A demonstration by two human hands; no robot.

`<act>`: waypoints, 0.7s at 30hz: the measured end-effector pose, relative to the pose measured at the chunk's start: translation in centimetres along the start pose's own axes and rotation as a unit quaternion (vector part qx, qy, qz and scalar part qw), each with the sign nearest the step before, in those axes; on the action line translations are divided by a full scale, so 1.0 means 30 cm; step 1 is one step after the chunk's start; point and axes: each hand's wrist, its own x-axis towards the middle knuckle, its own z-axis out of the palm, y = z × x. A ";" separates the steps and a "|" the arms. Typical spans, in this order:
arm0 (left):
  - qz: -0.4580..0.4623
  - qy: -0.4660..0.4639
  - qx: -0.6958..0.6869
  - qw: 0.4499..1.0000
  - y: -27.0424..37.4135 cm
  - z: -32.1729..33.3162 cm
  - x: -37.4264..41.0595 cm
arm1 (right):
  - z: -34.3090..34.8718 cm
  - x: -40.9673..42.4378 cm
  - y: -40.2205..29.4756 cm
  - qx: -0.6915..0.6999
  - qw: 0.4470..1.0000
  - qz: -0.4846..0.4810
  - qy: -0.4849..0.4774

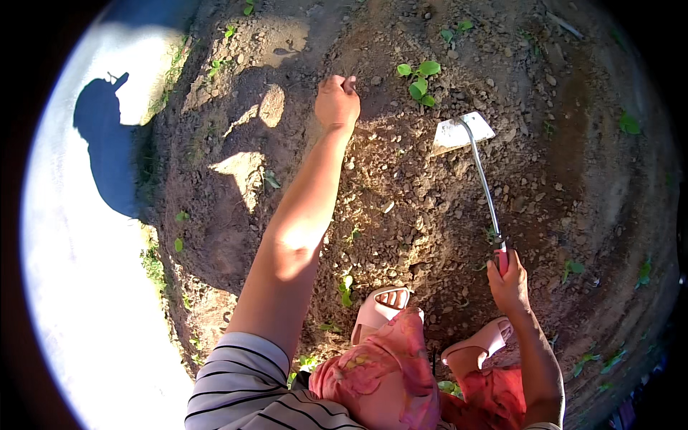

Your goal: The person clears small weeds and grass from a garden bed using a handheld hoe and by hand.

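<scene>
My right hand (509, 282) is closed around the red and black handle of a small hand hoe (486, 188). The hoe's curved metal shaft reaches up to a flat, pale metal blade (463, 131) that rests on the loose soil. A leafy green seedling (420, 83) grows just above and left of the blade. My left hand (337, 102) is stretched forward over the soil, left of that seedling, with its fingers curled in. Whether anything small is between those fingers cannot be told.
My feet in pink slide sandals (376, 310) stand on crumbly soil (408, 215). Small seedlings (345, 290) are scattered around, one near my left foot. A bright pale surface (97, 279) borders the soil at the left, with a shadow on it.
</scene>
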 end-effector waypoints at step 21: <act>-0.072 -0.163 -0.200 0.963 -0.112 -0.047 0.010 | 0.132 -0.012 -0.043 -0.094 0.981 -0.115 -0.127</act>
